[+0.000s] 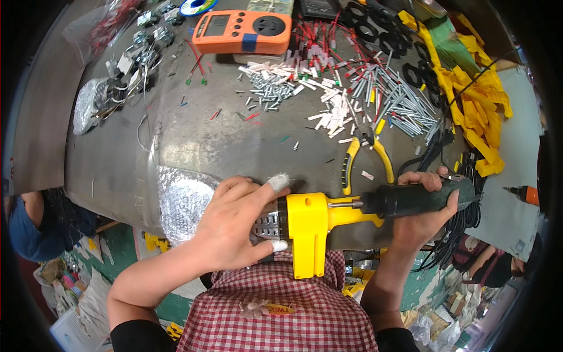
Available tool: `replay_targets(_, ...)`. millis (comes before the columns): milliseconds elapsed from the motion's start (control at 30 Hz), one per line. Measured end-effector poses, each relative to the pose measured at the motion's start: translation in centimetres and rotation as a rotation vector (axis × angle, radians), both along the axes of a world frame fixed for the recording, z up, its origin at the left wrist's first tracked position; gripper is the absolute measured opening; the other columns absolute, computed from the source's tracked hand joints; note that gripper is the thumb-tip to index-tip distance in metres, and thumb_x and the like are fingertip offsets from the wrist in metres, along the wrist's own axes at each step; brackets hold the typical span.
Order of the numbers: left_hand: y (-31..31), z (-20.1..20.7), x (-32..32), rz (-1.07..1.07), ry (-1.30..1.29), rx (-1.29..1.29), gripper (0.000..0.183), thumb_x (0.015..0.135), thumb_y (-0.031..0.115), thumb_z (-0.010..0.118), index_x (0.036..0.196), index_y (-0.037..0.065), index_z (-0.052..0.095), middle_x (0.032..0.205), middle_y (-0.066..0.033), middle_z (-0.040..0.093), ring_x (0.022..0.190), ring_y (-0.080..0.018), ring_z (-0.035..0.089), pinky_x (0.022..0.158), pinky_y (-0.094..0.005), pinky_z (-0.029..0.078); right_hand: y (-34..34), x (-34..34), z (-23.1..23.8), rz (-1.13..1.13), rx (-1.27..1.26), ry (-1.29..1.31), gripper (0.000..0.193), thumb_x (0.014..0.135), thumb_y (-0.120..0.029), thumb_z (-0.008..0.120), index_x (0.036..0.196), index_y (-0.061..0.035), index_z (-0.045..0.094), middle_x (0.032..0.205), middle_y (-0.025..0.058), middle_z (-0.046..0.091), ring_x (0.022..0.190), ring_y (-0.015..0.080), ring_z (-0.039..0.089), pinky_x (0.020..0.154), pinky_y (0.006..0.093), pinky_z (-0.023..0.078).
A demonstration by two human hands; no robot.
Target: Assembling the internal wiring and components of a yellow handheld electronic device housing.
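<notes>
At lower centre, the left hand (233,222) is clasping a yellow plastic-and-metal housing (307,218); the right hand (417,227) is gripping a black cylindrical screwdriver (404,200), apparently fastening the housing; steady pressure seems needed next.

Pretty clearly a workshop, the small-parts assembly kind. The grey workbench (217,141) is loaded with hardware: orange multimeter (241,32) just shy of 12 o'clock, short screws (268,92) at 12, long screws (410,111) at 2, yellow-handled pliers (350,164) near half past 2, yellow plastic parts (481,114) farther out that way. There's a black power driver (404,202) past 3, plus other people (32,232) around half past 8 and 4.
</notes>
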State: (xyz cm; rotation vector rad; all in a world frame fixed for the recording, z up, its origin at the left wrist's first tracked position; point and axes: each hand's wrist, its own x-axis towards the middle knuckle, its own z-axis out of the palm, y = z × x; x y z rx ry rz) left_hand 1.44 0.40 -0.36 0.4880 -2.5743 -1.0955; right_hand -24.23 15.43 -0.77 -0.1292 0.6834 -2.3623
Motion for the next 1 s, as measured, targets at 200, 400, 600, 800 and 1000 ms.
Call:
replay_targets(200,-0.1,-0.4,0.1,-0.015,0.042,0.001,0.080,0.057,0.013,0.074,0.129,-0.001,0.043,0.096,-0.0108,0.061,0.091,-0.0312,0.054,0.090,-0.0426,0.038,-0.7,-0.3,-0.2,0.056,0.031,0.015,0.035,0.091,-0.037,0.049,0.113,-0.0097,0.048,0.083,-0.0013,0.048,0.081,0.0108,0.051,0.089,0.0377,0.039)
replay_targets(400,-0.1,-0.2,0.3,-0.019,-0.155,-0.063,0.081,0.060,0.032,0.075,0.127,0.000,0.044,0.112,-0.0101,0.060,0.091,-0.0330,0.051,0.089,-0.0428,0.038,-0.9,0.0,-0.2,0.085,0.005,-0.054,0.039,0.092,-0.039,0.047,0.116,-0.0088,0.049,0.084,-0.0012,0.047,0.082,0.0122,0.048,0.089,0.0369,0.038)
replay_targets(600,0.2,-0.9,0.2,0.000,-0.042,-0.096,0.079,0.058,0.033,0.076,0.124,0.001,0.047,0.109,-0.0109,0.059,0.090,-0.0332,0.051,0.089,-0.0425,0.038,-0.5,0.1,0.1,0.091,-0.028,-0.046,0.043,0.093,-0.041,0.046,0.121,-0.0074,0.048,0.087,0.0004,0.046,0.085,0.0141,0.046,0.088,0.0367,0.037)
replay_targets(800,0.3,-0.3,0.2,-0.001,-0.031,-0.116,0.081,0.059,0.028,0.076,0.127,-0.001,0.043,0.109,-0.0119,0.059,0.091,-0.0325,0.052,0.088,-0.0426,0.039,0.0,0.0,0.2,0.080,0.009,-0.006,0.043,0.094,-0.040,0.045,0.121,-0.0076,0.047,0.089,0.0005,0.046,0.086,0.0142,0.046,0.087,0.0374,0.038)
replay_targets(1000,0.5,-0.6,0.4,0.002,0.017,-0.136,0.086,0.059,0.023,0.078,0.130,-0.004,0.037,0.110,-0.0113,0.060,0.092,-0.0314,0.053,0.089,-0.0422,0.040,0.1,0.3,0.4,0.048,0.064,0.032,0.042,0.093,-0.040,0.046,0.120,-0.0075,0.046,0.089,0.0007,0.046,0.086,0.0143,0.047,0.086,0.0365,0.039)
